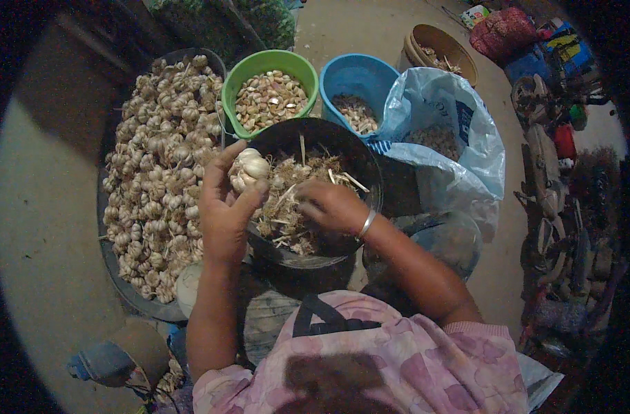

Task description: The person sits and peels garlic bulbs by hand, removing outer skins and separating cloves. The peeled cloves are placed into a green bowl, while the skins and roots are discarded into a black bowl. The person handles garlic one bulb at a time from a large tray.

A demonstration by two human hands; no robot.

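A whole garlic bulb (251,166) rests between the thumb and fingers of my left hand (219,204), raised over the left rim of a round black basin (353,147). Dry stalks, roots and papery skins (279,225) cover the basin's bottom. My right hand (333,204), with a metal bangle (366,223) at the wrist, is over these scraps with its fingers curled; whether it grips any of them is hidden. To the left, a heap of garlic bulbs (159,171) fills a large dark tub (107,259).
Behind the basin stand a green bucket (308,72) of separated cloves and a blue bucket (366,70) holding cloves and darker bits. A white-and-blue plastic sack (485,150) gapes open at the right. Further back is a brown tub (449,41). Assorted belongings (553,207) line the right side.
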